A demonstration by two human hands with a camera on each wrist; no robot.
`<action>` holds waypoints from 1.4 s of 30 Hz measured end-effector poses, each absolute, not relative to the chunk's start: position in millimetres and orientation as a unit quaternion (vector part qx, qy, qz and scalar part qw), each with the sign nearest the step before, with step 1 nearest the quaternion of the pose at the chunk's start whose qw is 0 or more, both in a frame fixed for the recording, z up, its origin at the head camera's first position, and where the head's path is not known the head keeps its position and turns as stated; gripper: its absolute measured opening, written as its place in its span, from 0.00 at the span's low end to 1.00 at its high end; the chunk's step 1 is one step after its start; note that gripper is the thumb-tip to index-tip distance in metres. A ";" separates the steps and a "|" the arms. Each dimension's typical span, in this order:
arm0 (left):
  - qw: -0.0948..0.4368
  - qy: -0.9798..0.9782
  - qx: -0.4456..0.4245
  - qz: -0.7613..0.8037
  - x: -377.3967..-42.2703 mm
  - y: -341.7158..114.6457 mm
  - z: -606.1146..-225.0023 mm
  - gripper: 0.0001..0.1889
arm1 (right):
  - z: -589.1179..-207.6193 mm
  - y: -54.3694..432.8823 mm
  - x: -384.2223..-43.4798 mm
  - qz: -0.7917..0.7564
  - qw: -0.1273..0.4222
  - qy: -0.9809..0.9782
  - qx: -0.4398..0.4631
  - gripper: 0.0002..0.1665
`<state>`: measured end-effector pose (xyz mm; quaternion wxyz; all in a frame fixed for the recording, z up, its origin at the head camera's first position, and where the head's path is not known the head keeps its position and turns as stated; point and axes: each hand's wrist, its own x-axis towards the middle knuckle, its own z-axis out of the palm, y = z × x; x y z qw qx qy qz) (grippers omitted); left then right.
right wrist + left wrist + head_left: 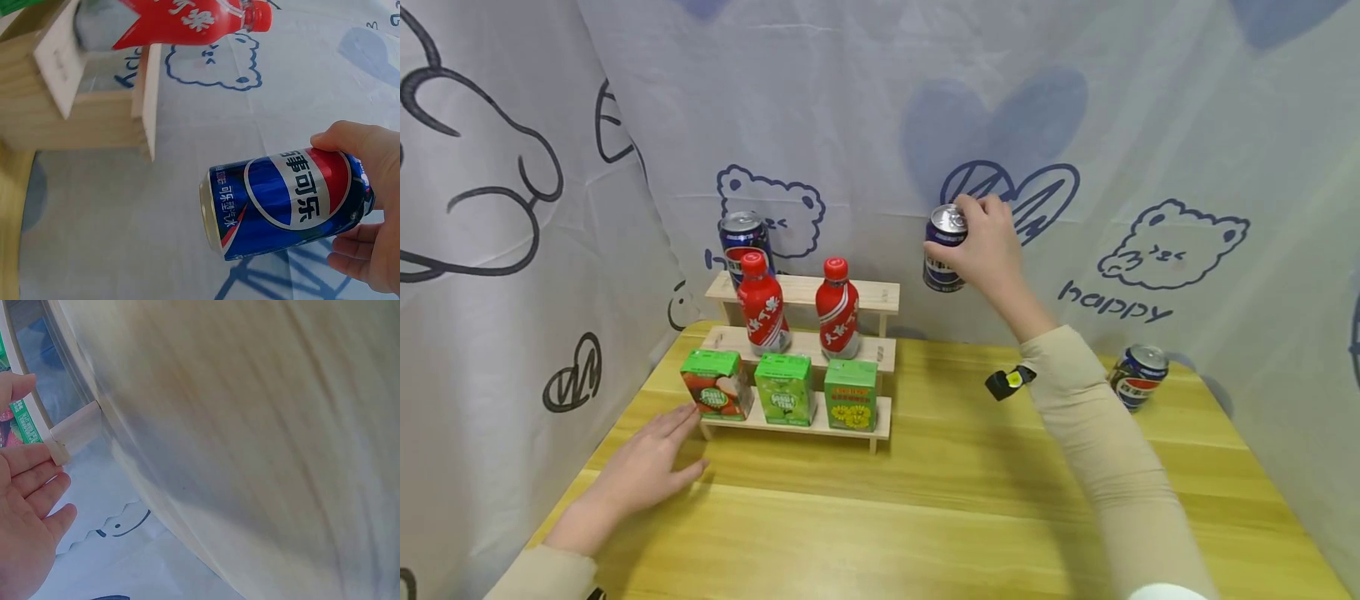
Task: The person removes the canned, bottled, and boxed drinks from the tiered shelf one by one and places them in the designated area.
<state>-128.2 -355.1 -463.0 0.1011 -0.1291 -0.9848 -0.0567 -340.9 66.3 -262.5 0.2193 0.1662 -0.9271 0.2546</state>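
My right hand (pixel 988 250) grips a blue cola can (pixel 942 265) near its top, holding it up in the air to the right of a three-step wooden rack (pixel 872 293). The right wrist view shows the same can (pixel 290 203) between thumb and fingers, beside the rack's end. With straight fingers my left hand (pixel 647 458) rests at the front left corner of the rack. In the left wrist view its fingers (pixel 31 459) touch the end of the lowest shelf (pixel 57 450), close to a juice box with a strawberry picture (pixel 718 396).
On the rack's top step stands another cola can (pixel 743 237). Two red bottles (pixel 762 304) occupy the middle step, and green-topped boxes (pixel 785 390) line the lowest. A third can (pixel 1138 377) stands at the table's right. A printed curtain (pixel 865 125) hangs behind.
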 end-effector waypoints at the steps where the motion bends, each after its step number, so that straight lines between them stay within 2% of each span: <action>1: 0.100 -0.985 -0.128 -0.056 -128.4 -355.4 -463.1 0.39 | -264.2 70.0 -340.2 0.255 0.218 -0.927 0.167 0.45; 17: 0.108 -0.984 -0.130 -0.050 -126.9 -356.3 -465.0 0.40 | -305.4 129.1 -321.8 0.244 0.169 -0.942 0.155 0.44; 27: 0.106 -0.984 -0.133 -0.046 -127.7 -356.3 -463.4 0.40 | -335.5 158.1 -313.2 0.264 0.182 -0.936 0.142 0.42; 42: 0.099 -0.986 -0.126 -0.044 -127.2 -353.4 -459.8 0.39 | -373.9 191.1 -305.8 0.197 0.200 -0.952 0.122 0.41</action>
